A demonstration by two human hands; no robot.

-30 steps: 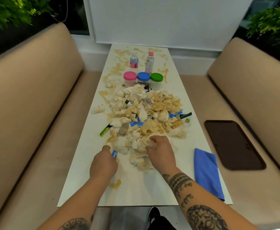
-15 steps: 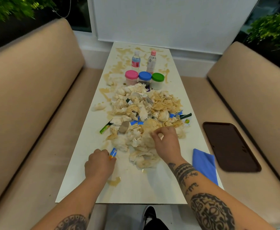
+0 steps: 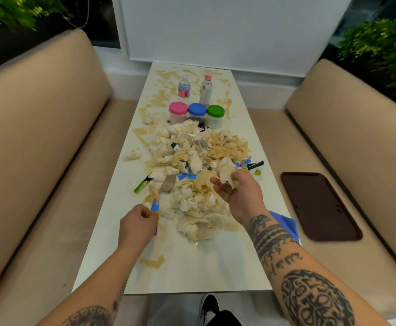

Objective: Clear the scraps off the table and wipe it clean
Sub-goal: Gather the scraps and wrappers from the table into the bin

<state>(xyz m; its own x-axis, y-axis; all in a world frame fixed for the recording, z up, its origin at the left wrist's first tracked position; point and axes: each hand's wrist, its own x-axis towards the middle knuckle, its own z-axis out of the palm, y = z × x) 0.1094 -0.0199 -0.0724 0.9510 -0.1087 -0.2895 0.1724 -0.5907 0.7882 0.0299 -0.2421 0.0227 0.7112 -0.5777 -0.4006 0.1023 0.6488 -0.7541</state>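
Note:
A big heap of crumpled, stained paper napkins and wrapper scraps covers the middle of the long white table. My right hand is raised over the heap's near right side and grips a crumpled napkin. My left hand is curled at the heap's near left edge, pinching a small blue wrapper. A folded blue cloth lies at the table's right edge, partly hidden by my right forearm. Brown spill stains mark the tabletop.
Three jars with pink, blue and green lids stand beyond the heap, two water bottles behind them. A dark brown tray lies on the right bench seat. Padded benches flank the table.
My right hand has lifted off the heap, turned palm up, and now holds a napkin above it. My left hand keeps the blue wrapper and has barely moved.

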